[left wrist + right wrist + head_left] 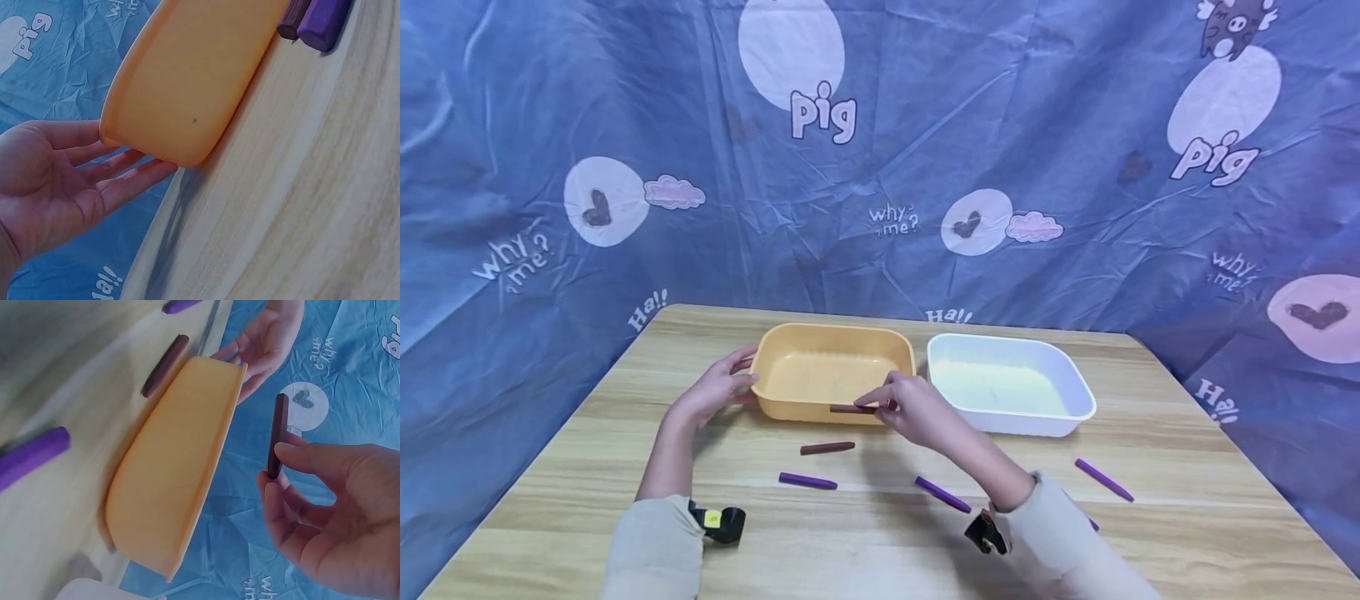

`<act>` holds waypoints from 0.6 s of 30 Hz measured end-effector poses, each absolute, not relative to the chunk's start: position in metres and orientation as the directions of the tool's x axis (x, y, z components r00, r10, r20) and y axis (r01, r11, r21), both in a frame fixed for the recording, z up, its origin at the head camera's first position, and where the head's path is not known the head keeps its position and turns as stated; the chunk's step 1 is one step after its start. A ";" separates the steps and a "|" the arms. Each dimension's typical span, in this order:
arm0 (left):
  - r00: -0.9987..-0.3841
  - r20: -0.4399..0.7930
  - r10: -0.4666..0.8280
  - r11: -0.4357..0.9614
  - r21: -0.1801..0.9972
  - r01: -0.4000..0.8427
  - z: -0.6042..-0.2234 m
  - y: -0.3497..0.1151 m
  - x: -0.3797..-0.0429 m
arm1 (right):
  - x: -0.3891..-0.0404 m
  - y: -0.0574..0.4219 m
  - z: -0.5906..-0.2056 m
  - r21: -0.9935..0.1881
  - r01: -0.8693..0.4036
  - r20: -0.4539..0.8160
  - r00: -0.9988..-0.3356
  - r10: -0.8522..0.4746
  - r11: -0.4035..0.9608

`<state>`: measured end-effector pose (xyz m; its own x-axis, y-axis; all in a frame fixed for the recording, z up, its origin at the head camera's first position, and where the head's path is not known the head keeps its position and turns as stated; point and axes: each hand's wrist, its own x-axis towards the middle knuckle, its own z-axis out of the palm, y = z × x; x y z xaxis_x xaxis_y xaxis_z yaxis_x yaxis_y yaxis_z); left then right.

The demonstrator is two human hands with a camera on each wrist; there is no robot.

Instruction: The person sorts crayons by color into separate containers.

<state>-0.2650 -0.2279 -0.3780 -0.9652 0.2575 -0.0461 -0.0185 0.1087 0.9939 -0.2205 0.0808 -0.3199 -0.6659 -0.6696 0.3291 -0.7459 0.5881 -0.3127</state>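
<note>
Head view: we count two trays near the table's back edge, a narrow gap between.
Orange tray: left hand touches its left end, fingers spread.
White tray: just right.
Brown sticks: two; right hand pinches one above the orange near rim.
Purple sticks: four, well apart, one part-hidden.

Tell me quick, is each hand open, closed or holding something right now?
Left hand: open, fingers touching the orange tray.
Right hand: holding a brown crayon, pinched.
</note>
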 end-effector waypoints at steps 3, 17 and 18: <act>-0.966 -0.045 0.255 0.111 0.994 -0.017 -0.378 -0.228 -0.265 | -0.225 0.076 -0.315 -0.314 -0.736 0.330 -0.677 -0.658 0.600; -0.965 -0.035 0.261 0.114 0.994 -0.006 -0.378 -0.227 -0.265 | -0.254 0.057 -0.295 -0.308 -0.728 0.349 -0.685 -0.639 0.612; -0.964 -0.035 0.262 0.114 0.993 -0.005 -0.378 -0.227 -0.265 | -0.257 0.056 -0.294 -0.312 -0.724 0.344 -0.689 -0.637 0.615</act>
<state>-0.2649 -0.2273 -0.3779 -0.9644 0.2622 -0.0353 -0.0055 0.1137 0.9935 -0.2567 0.0561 -0.2943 -0.6894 -0.6374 0.3442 -0.7243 0.6146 -0.3125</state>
